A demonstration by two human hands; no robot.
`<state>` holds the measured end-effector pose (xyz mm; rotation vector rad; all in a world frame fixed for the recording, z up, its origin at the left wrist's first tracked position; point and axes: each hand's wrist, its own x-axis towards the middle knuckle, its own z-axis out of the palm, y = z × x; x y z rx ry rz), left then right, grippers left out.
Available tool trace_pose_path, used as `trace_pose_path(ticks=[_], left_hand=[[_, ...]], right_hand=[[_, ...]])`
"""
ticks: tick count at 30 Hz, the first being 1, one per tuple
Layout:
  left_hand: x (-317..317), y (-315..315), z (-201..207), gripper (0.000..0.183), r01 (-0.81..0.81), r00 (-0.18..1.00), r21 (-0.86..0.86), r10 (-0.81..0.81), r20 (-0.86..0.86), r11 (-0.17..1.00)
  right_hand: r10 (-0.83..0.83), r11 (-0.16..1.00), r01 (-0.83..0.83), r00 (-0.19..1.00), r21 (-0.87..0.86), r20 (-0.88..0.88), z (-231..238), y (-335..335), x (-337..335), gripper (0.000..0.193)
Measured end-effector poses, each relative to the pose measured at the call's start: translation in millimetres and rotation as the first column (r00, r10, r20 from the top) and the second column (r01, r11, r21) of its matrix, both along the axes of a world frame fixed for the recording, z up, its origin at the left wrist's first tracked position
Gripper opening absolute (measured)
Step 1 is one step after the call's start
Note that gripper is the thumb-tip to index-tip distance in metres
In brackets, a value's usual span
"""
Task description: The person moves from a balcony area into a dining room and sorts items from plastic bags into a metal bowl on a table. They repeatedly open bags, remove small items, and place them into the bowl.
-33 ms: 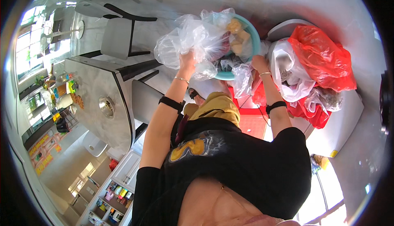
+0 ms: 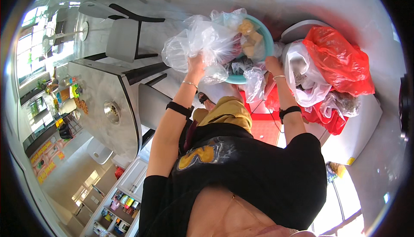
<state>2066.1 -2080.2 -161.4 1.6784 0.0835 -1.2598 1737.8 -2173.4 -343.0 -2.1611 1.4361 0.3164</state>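
Observation:
My left hand point(image 2: 196, 64) is closed on a bunched clear plastic bag point(image 2: 189, 38), which spreads over the left side of a teal basin point(image 2: 268, 34). Closed at the basin's right rim is my right hand point(image 2: 272, 64); its fingertips are partly hidden. Inside the basin lie yellowish blocks point(image 2: 254, 38) in clear plastic, beside something dark red point(image 2: 236, 45) and dark bagged items point(image 2: 239, 66). Another clear bag point(image 2: 255, 84) hangs over the near rim, left of my right hand.
Right of the basin, a white bag point(image 2: 310, 90) and red bags point(image 2: 338, 60) are piled on a pale surface. A red box-like thing point(image 2: 265, 129) stands below the basin. To the left are a grey chair point(image 2: 122, 41) and a table point(image 2: 99, 82) with a metal bowl point(image 2: 112, 112).

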Motion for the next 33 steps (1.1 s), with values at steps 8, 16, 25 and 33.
trace_pose_path(ticks=[8,16,25,33], left_hand=[[-2.1,3.5,-6.3,0.033,0.038,0.996,-0.126,-0.028,0.081,0.991],[-36.4,0.1,-2.4,0.041,0.214,0.888,0.151,-0.257,0.38,0.965],[-77.6,21.7,-11.1,0.023,0.745,0.399,0.042,-0.495,0.772,0.665],[-94.5,31.7,-11.3,0.029,0.859,0.194,0.17,-0.614,0.765,0.483]], right_hand=[[-0.222,0.975,0.204,0.872,0.088,0.436,21.4,-8.8,-3.7,0.025],[0.103,0.887,-0.213,0.956,-0.409,-0.274,26.5,-4.7,9.5,0.034],[0.14,0.952,-0.147,0.989,-0.27,-0.046,31.7,-17.8,5.1,0.01],[-0.126,0.928,0.218,0.947,-0.302,0.296,126.5,1.9,35.7,0.015]])
